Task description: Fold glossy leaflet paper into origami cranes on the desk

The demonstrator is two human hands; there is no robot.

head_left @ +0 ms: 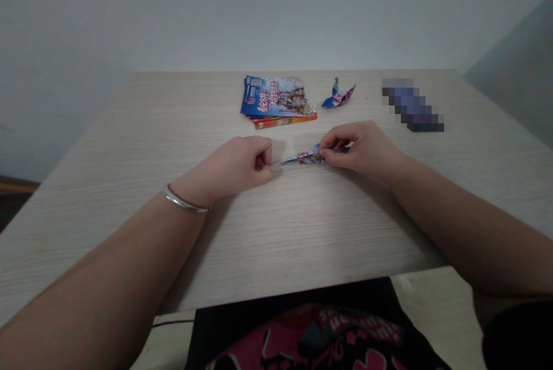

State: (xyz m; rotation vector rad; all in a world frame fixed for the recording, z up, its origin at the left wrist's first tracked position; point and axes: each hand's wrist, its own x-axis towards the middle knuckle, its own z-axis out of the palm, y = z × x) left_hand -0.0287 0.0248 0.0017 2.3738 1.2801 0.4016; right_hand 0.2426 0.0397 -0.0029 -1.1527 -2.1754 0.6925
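While a narrow strip of folded paper (303, 157) is held just above or against the pale worktop (259, 237), its shaping appears to be under way between two bare hands. By the right hand (367, 148), the broader end is pinched between thumb and forefinger, the remaining fingers curled in behind. At the thin, pointed end, the left hand (242, 165) is drawn narrow, thumb and forefinger together; the tip appears to be gripped there, though the exact contact is hidden. A silvery bracelet (185, 202) is worn on the left wrist.

Beyond the hands, a stack of printed leaflets (272, 96) is seen, an orange-edged sheet (285, 122) showing along its near side. Just to its right, a winged paper figure (339, 98) is displayed in similar blue print; farther right, a dark object (415, 106) is obscured by pixelation.

The step in hand is judged to be the thinning or creasing of a point. For the next move, a steady right-hand pinch would be called for, with light, even pressure applied along the slender end so that its layers are kept aligned and untorn.
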